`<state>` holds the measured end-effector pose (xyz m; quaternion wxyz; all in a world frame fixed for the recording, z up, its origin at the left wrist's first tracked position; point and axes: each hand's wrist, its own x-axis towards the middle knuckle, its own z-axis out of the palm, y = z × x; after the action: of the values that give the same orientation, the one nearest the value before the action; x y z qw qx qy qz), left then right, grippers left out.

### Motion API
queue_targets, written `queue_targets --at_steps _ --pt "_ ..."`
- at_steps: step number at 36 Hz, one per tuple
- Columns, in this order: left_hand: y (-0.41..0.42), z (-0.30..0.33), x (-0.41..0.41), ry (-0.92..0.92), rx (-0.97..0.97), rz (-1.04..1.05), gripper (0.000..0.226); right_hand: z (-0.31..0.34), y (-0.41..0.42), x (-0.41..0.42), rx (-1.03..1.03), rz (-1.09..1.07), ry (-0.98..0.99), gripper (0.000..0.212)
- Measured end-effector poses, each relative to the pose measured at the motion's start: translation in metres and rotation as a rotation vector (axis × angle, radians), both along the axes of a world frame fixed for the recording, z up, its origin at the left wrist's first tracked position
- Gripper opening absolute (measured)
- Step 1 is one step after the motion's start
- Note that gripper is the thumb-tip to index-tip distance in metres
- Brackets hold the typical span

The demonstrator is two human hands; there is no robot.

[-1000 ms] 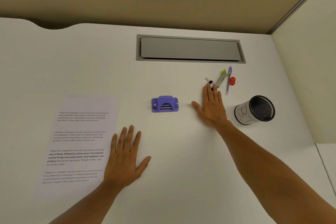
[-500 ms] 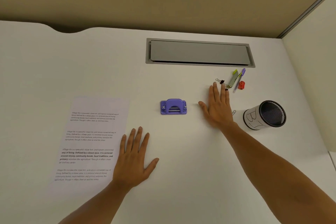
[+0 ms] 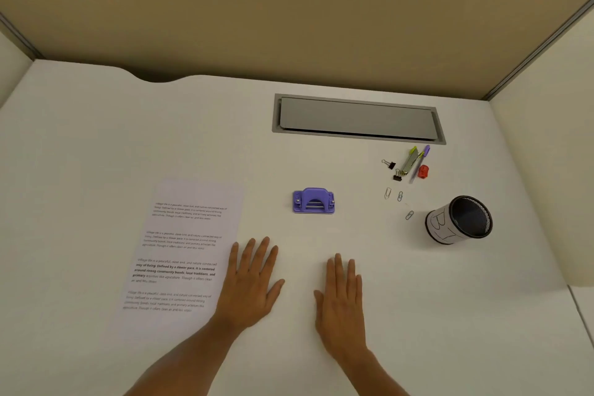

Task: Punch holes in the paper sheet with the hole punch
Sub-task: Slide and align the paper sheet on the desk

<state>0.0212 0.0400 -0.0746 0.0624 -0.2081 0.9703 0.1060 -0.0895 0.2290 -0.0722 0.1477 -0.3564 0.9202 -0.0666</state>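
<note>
A printed paper sheet (image 3: 183, 251) lies flat on the white desk (image 3: 96, 138), left of centre. To its right stands a purple hole punch (image 3: 313, 200), apart from the sheet. My left hand (image 3: 250, 283) lies flat on the desk, fingers straight, its edge at the sheet's right border. Beside it, my right hand (image 3: 342, 296) also rests flat, palm down, below and slightly right of the punch. Neither hand holds anything.
A black mesh pen cup (image 3: 459, 221) marked "B1" lies on its side at the right. Near it are paper clips (image 3: 388, 193), binder clips (image 3: 390, 165), highlighters (image 3: 413, 159) and a red sharpener (image 3: 423, 171). A grey cable hatch (image 3: 356, 117) sits at the back; partition walls enclose the desk.
My right hand has drawn back from the clips and pens to rest near the left hand. The view has tilted upward. Left hand, paper and punch stay put.
</note>
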Motion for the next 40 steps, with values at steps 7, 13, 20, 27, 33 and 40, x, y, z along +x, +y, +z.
queue_targets --at_steps 7,13,20,27,33,40 --pt "0.005 0.008 -0.002 -0.101 0.018 0.042 0.068 0.014 0.004 0.020 0.120 -0.012 0.039 0.055" --pt "0.026 0.029 0.014 0.016 0.147 0.261 0.069 0.041 -0.007 -0.001 0.283 0.044 -0.073 0.075" --pt "0.055 0.052 0.081 0.227 0.243 0.641 0.078 0.075 -0.044 -0.011 0.418 0.178 -0.074 0.050" --pt "0.061 0.051 0.118 0.434 0.541 1.351 0.096 0.091 -0.090 -0.016 0.538 0.249 -0.140 0.026" --pt "0.036 0.074 0.122 0.518 0.908 1.796 0.074 0.110 -0.150 -0.024 0.384 0.337 -0.121 0.028" --pt "0.016 0.086 0.121 0.612 1.052 1.982 0.076 0.112 -0.222 -0.039 0.190 0.368 -0.182 0.039"
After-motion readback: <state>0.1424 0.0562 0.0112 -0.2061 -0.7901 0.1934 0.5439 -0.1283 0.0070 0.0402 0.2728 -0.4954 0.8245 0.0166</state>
